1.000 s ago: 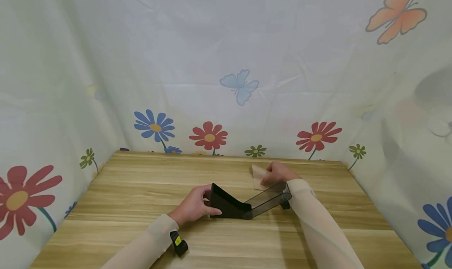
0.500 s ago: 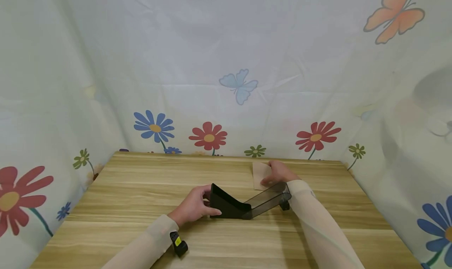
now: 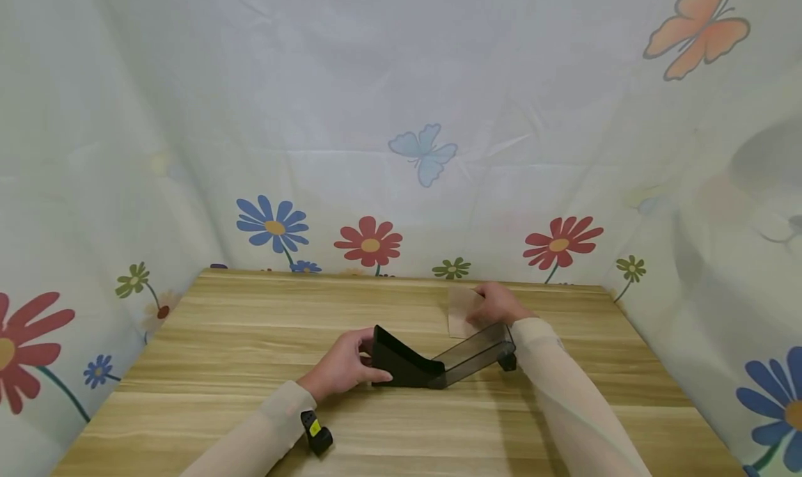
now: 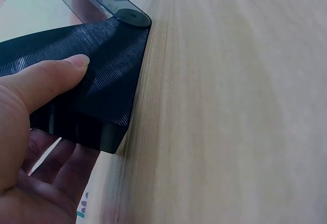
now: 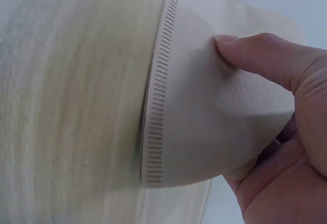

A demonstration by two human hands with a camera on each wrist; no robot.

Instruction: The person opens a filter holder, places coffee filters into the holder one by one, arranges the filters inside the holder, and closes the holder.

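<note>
My left hand (image 3: pixel 344 365) grips a black box (image 3: pixel 401 362) by its tall end. In the left wrist view, my thumb lies along the ribbed side of the box (image 4: pixel 97 76) and the fingers are on the opposite side. A smoky see-through lid (image 3: pixel 473 355), hinged at the low end, is swung out to the right. Behind the lid, my right hand (image 3: pixel 498 304) pinches tan paper coffee filters (image 3: pixel 461 313). In the right wrist view, the filters (image 5: pixel 194 127) show a crimped edge close to the wood, with my thumb across the front and fingers behind, mostly hidden.
A wood-grain table (image 3: pixel 301 310) lies under both hands. Behind and beside it hangs a pale curtain (image 3: pixel 351 80) printed with flowers and butterflies. A small black camera (image 3: pixel 317 435) is strapped at the left wrist; another black piece (image 3: pixel 507 358) shows under the right wrist.
My right hand has lifted very slightly, and the filters in it have changed tilt a little. The left hand, black box and open lid stay in place.
</note>
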